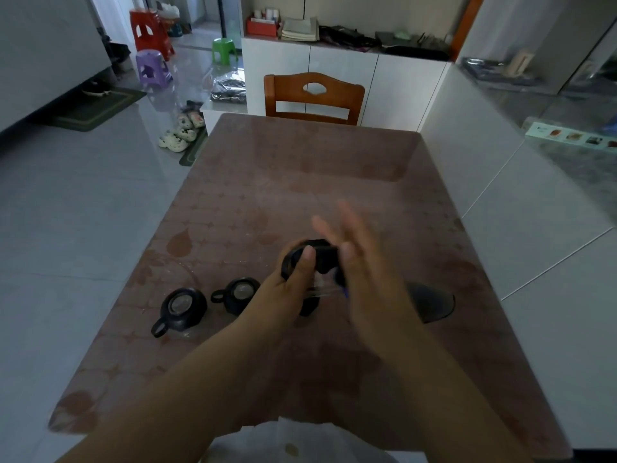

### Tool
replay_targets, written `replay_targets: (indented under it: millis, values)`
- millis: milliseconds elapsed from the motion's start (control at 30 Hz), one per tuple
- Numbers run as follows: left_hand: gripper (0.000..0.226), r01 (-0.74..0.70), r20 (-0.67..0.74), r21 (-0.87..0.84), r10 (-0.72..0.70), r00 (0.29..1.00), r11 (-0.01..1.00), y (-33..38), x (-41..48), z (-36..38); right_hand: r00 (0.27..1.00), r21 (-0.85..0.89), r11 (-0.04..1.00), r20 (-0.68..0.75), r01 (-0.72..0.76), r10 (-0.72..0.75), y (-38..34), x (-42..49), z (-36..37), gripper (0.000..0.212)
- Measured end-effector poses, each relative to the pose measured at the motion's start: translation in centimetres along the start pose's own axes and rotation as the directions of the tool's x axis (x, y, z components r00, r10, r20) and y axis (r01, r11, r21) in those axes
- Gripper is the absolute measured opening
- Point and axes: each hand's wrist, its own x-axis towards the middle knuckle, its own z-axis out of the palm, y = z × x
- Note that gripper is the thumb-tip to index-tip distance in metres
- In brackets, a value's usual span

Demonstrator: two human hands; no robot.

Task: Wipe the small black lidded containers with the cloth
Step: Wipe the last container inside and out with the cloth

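Head view, looking down along two bare forearms that are reaching forward over a patterned table point(334, 168). A small black container point(315, 259) is being held up off the tabletop, right between the two hands. The left hand point(287, 289) is gripping it from its left side, fingers curling round the body and the thumb point(305, 262) pressing down on top. The container is sitting tilted, and its longer axis appears to be running left to right, from one palm toward the other.

The right hand point(364, 272) is hovering just beside the container's right side, fingers straight and spread, pointing away from the person. It is blurred, and whether it is touching the container cannot be told. No cloth is showing plainly. A pale see-through scrap point(322, 289) is hanging just below the container, and what it is cannot be told.

As a judgement, the right hand is the free one for wiping, with the surface to wipe lying directly to its left.

Two more containers are standing on the table to the left of the left hand: a second container point(238, 295) just beside the wrist, and a third container point(183, 309) farther left. To the right of the right hand a dark round shape point(434, 304) is lying on the table. Beyond the fingertips a wooden chair point(314, 98) is standing at the far edge
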Motion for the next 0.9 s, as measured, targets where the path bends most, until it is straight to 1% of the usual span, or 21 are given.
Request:
replay_targets:
  millis: [33, 67, 100, 133, 167, 200, 233, 267, 367, 433, 500, 533, 600, 667, 700, 733, 767, 800, 833, 867, 900]
  values:
    - [0.044, 0.02, -0.001, -0.024, -0.02, 1.0, 1.0, -0.1, -0.1, 0.2, 1.0, -0.151, 0.988, -0.005, 0.023, -0.024, 0.1, 0.3, 1.0, 0.041]
    - [0.036, 0.032, -0.002, -0.058, -0.032, 0.999, 0.998, 0.0, -0.3, 0.4, 0.999, -0.243, 0.97, -0.042, 0.014, -0.025, 0.3, 0.7, 1.7, 0.045]
    - [0.034, 0.029, -0.011, -0.084, -0.03, 0.999, 0.996, 0.1, -0.5, 0.4, 0.994, -0.38, 0.924, -0.076, 0.048, -0.083, 0.9, 0.9, 1.6, 0.049]
    - [0.034, 0.026, -0.03, -0.1, -0.029, 0.999, 0.995, 0.2, -0.6, 0.4, 0.988, -0.418, 0.907, -0.112, 0.047, -0.103, 1.3, 1.0, 1.4, 0.054]
    - [0.033, 0.024, -0.047, -0.102, -0.029, 0.998, 0.994, 0.3, -0.8, 0.4, 0.988, -0.357, 0.934, -0.145, 0.003, -0.058, 1.2, 1.2, 0.9, 0.058]
    - [0.033, 0.017, -0.054, -0.105, -0.022, 0.998, 0.994, 0.4, -1.0, 0.5, 0.985, -0.233, 0.971, -0.172, -0.056, 0.015, 1.6, 1.3, 0.5, 0.063]
    - [0.036, 0.019, -0.049, -0.107, -0.024, 0.999, 0.994, 0.3, -1.1, 0.5, 0.982, -0.109, 0.989, -0.173, -0.095, 0.076, 1.6, 1.3, 0.4, 0.066]
    - [0.04, 0.028, -0.047, -0.115, -0.034, 0.998, 0.993, 0.4, -1.3, 0.5, 0.977, -0.047, 0.992, -0.183, -0.117, 0.106, 1.7, 1.2, 0.3, 0.066]
    - [0.054, 0.063, -0.01, -0.085, -0.064, 0.998, 0.994, 0.6, -1.6, 0.5, 0.963, 0.079, 0.986, -0.217, -0.149, 0.163, 2.1, 1.2, 0.3, 0.049]
    - [0.059, 0.072, -0.019, -0.07, -0.073, 0.997, 0.995, 0.9, -1.8, 0.5, 0.951, 0.129, 0.978, -0.242, -0.164, 0.191, 2.4, 1.3, 0.3, 0.039]
    - [0.058, 0.053, -0.032, -0.061, -0.055, 0.998, 0.997, 1.2, -2.0, 0.6, 0.938, 0.152, 0.975, -0.284, -0.162, 0.2, 2.6, 1.4, 0.5, 0.032]
    - [0.053, 0.024, -0.039, -0.069, -0.026, 0.999, 0.997, 1.2, -2.1, 0.6, 0.933, 0.184, 0.97, -0.292, -0.162, 0.211, 2.7, 1.4, 0.6, 0.03]
    - [0.044, -0.016, -0.072, -0.083, 0.01, 0.997, 0.996, 1.0, -1.9, 0.4, 0.926, 0.303, 0.933, -0.257, -0.193, 0.275, 3.2, 1.5, 0.5, 0.027]
    - [0.05, -0.007, -0.085, -0.056, 0.003, 0.996, 0.998, 0.7, -1.5, 0.3, 0.923, 0.433, 0.868, -0.174, -0.242, 0.344, 3.4, 1.3, -0.1, 0.025]
    - [0.057, 0.037, -0.086, -0.049, -0.041, 0.995, 0.998, 0.7, -1.3, 0.3, 0.927, 0.454, 0.858, -0.155, -0.239, 0.34, 3.3, 1.0, -0.5, 0.027]
    - [0.066, 0.074, -0.071, -0.065, -0.078, 0.994, 0.995, 0.7, -1.1, 0.3, 0.94, 0.422, 0.879, -0.15, -0.22, 0.307, 3.1, 0.8, -0.9, 0.033]
    - [0.076, 0.093, -0.039, -0.111, -0.098, 0.994, 0.99, 0.7, -1.0, 0.5, 0.955, 0.33, 0.923, -0.146, -0.199, 0.258, 2.7, 0.7, -1.1, 0.042]
    - [0.083, 0.103, -0.017, -0.16, -0.107, 0.994, 0.982, 0.7, -0.9, 0.6, 0.97, 0.195, 0.964, -0.131, -0.179, 0.207, 2.2, 0.7, -1.0, 0.049]
    - [0.089, 0.114, -0.006, -0.19, -0.117, 0.993, 0.975, 0.7, -0.8, 0.8, 0.983, 0.019, 0.989, -0.105, -0.149, 0.151, 1.6, 0.7, -0.6, 0.054]
    - [0.091, 0.117, 0.002, -0.204, -0.119, 0.993, 0.972, 0.7, -0.6, 0.8, 0.994, -0.188, 0.977, -0.072, -0.1, 0.088, 1.3, 0.8, -0.2, 0.056]
    - [0.088, 0.117, 0.011, -0.206, -0.117, 0.993, 0.972, 1.0, -0.6, 0.8, 0.999, -0.36, 0.932, -0.049, -0.039, 0.023, 1.3, 1.0, 0.3, 0.055]
